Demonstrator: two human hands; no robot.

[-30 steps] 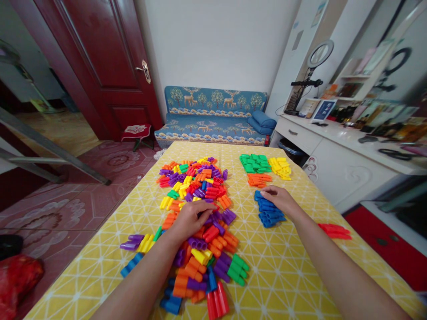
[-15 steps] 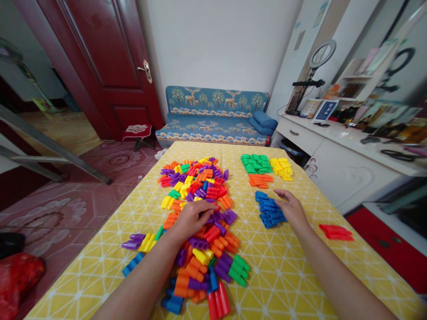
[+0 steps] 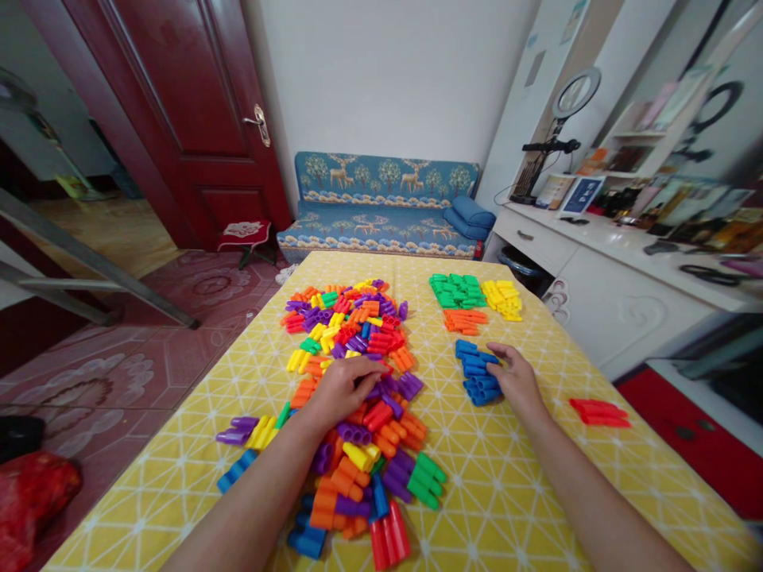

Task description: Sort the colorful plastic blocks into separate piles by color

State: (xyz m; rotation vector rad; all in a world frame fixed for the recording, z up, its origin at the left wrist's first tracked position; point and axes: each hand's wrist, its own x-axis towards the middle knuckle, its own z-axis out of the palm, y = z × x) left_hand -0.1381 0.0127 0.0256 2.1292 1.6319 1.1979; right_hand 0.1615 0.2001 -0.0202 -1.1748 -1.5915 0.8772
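My left hand (image 3: 350, 387) rests low over a long mixed heap of plastic bullet-shaped building blocks (image 3: 358, 316). Its fingers are curled together beside a red and a purple block; what lies between them is hidden. On the right, my right hand (image 3: 517, 376) touches the edge of a group of blue blocks (image 3: 477, 369), thumb and forefinger apart. Beyond that group lie orange blocks (image 3: 465, 322), green blocks (image 3: 456, 291) and yellow blocks (image 3: 502, 299), each colour by itself. A few red blocks (image 3: 599, 413) lie to the right of my right forearm.
A yellow patterned cloth (image 3: 482, 492) covers the table. Behind it stands a blue sofa (image 3: 381, 214). A white dresser (image 3: 572, 270) with bottles and a ring light (image 3: 575, 94) is at the right. On the left are a metal ladder (image 3: 107, 278) and a red stool (image 3: 244, 233).
My right hand has shifted slightly left, its fingers now against the blue blocks. My left hand has stayed in nearly the same place over the heap.
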